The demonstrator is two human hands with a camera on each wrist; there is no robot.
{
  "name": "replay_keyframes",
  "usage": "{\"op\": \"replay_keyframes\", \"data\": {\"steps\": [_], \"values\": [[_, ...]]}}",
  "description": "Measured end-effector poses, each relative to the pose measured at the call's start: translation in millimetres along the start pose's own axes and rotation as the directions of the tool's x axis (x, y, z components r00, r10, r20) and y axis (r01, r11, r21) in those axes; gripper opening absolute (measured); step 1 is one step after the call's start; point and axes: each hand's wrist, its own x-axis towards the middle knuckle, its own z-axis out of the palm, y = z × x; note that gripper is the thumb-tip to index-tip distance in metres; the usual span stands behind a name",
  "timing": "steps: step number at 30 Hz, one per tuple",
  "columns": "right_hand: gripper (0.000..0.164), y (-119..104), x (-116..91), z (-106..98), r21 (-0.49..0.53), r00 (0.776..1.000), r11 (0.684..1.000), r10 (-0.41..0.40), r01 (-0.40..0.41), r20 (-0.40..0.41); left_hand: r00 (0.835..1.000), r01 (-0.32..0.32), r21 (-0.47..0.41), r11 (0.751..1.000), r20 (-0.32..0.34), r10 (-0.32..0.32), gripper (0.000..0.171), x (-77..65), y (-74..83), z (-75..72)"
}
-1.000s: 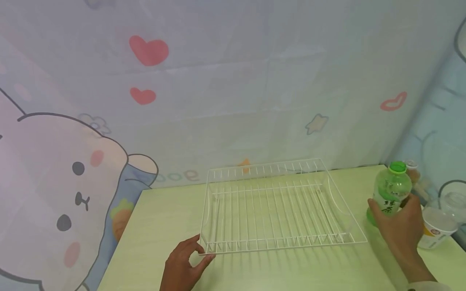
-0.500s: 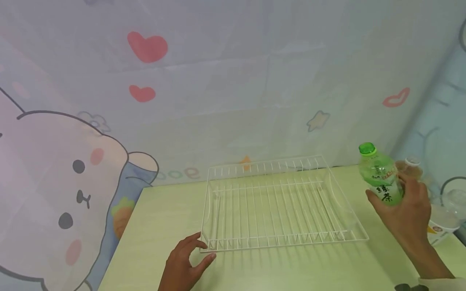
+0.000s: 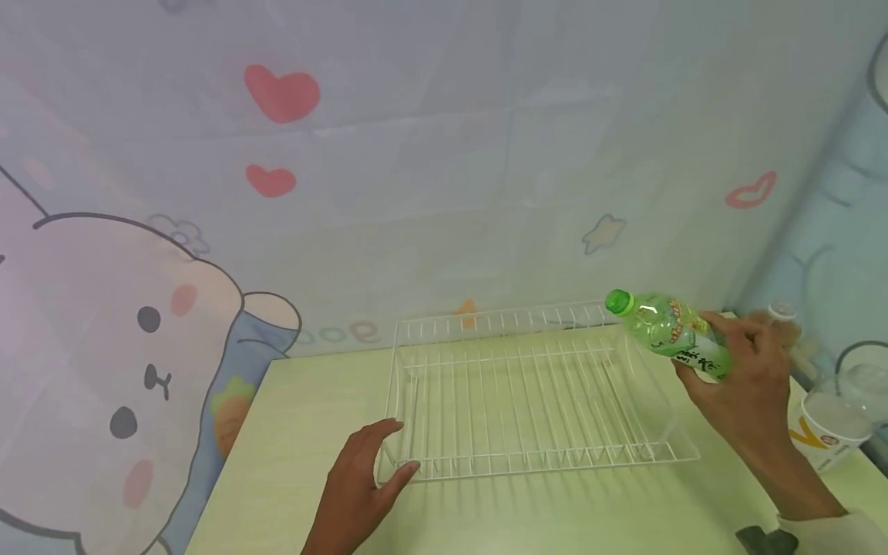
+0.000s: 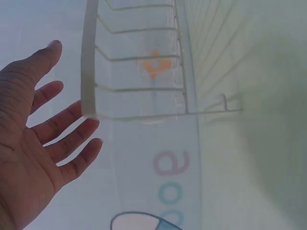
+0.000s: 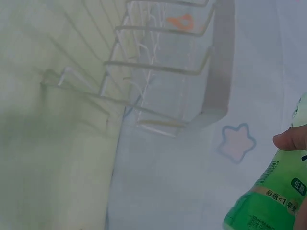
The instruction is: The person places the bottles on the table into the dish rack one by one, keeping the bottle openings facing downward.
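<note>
Right hand (image 3: 745, 385): fingers curled round lower part of green bottle (image 3: 669, 327), grasping it, at about half past 3 in head view. Bottle tilted, clear of desk (image 3: 312, 416), green top pointing to 10 o'clock, top end overlapping far right corner of white wire rack (image 3: 530, 469) in that view; right wrist view shows bottle and rack apart. Left hand (image 3: 357, 482): at 7 o'clock, fingers spread and relaxed, grasping nothing, around rack's near left corner; contact hard to tell. Rack sits on desk at 5 o'clock. Near 4 o'clock, beyond right hand: white tub (image 3: 825, 428), clear container (image 3: 867, 389) just beside it. Brownish bottle (image 3: 785, 330) with white cap, at 3 o'clock, partly hidden by right hand. Cartoon-print backdrop (image 3: 444, 154) at 12 o'clock.
</note>
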Motion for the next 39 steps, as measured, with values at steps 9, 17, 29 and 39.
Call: {"op": "replay_keyframes", "data": {"steps": [9, 17, 29, 39], "values": [[0.067, -22, 10, 15, -0.008, 0.989, 0.989, -0.149, 0.149, 0.02, 0.988, -0.147, -0.002, 0.989, 0.04, 0.147, 0.052, 24.9, 23.7, 4.0], [0.073, -50, 16, 31, 0.004, 0.967, 0.97, -0.243, 0.243, 0.08, 0.981, -0.19, 0.002, 0.982, 0.035, 0.19, 0.051, 38.1, 48.3, 14.0], [0.074, -88, 7, 58, 0.035, 0.916, 0.924, -0.383, 0.382, 0.12, 0.992, -0.108, -0.057, 0.992, -0.072, 0.104, 0.07, 49.6, 67.7, 34.6], [0.072, -116, -10, 72, 0.052, 0.868, 0.895, -0.442, 0.443, 0.226, 0.993, -0.105, -0.095, 0.99, -0.053, 0.101, 0.064, 49.7, 75.7, 38.7]]}}
